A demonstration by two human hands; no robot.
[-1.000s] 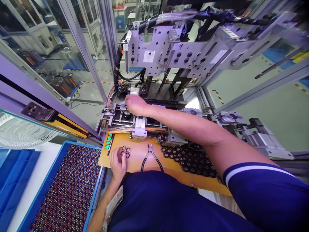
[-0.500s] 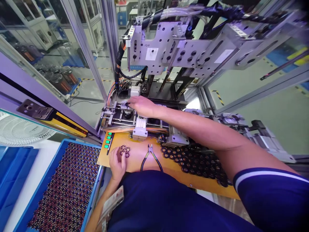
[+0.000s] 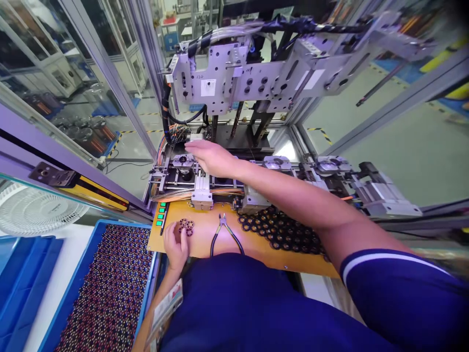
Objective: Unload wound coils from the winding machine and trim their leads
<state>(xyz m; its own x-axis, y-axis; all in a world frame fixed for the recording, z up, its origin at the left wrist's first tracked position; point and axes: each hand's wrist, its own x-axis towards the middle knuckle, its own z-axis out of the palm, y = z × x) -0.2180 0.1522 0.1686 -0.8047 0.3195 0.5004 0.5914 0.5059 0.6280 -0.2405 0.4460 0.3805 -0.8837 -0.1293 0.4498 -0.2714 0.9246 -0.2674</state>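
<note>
L hand (image 3: 176,245), half open, has thumb by small rings (image 3: 189,224), prob. for easy reach. R hand (image 3: 214,157), flat & wide, near metal ring holder (image 3: 177,163).

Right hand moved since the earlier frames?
Yes. Judged against the leftmost machine fixture, the right hand has shifted right in the picture; its fingers, earlier at the fixture's centre, are now away from it.

Right hand (image 3: 210,157) above machine fixture (image 3: 183,163), left hand (image 3: 176,244) touching small rings (image 3: 186,226)
</note>
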